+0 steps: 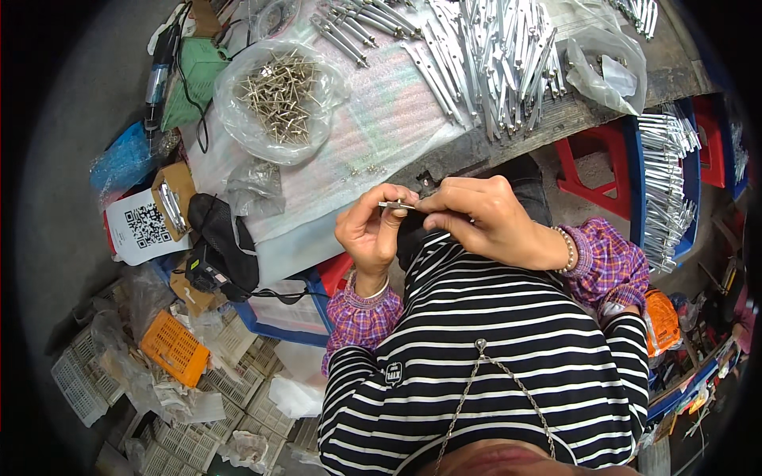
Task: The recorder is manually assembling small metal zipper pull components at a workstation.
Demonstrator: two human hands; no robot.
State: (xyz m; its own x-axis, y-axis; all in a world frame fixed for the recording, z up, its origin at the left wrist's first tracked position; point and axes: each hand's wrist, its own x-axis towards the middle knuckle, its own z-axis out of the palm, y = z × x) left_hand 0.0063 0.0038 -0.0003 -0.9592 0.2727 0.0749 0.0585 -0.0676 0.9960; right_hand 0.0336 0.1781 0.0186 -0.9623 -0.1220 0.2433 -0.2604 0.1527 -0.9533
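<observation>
My left hand (371, 226) pinches a small, flat metal piece (394, 205) between thumb and fingers, just beyond the table's near edge. Close against it, my right hand (480, 214) has thumb and forefinger pressed together at the piece's right end. Whatever lies between those right fingertips is too small to make out. Ahead on the table, a clear plastic bag (230, 119) stands open, full of thin brass-coloured screws or pins (282, 95). Farther right lies a big pile of slim silvery metal strips (508, 59), with thicker rods (369, 20) beside it.
An electric screwdriver (159, 75) lies at the far left beside a green box (189, 83). A black pouch (222, 242) rests near a printed card (139, 230). At right, a blue tray (689, 238) of metal strips stands near a red stool (591, 170). Crates (175, 349) cover the lower left.
</observation>
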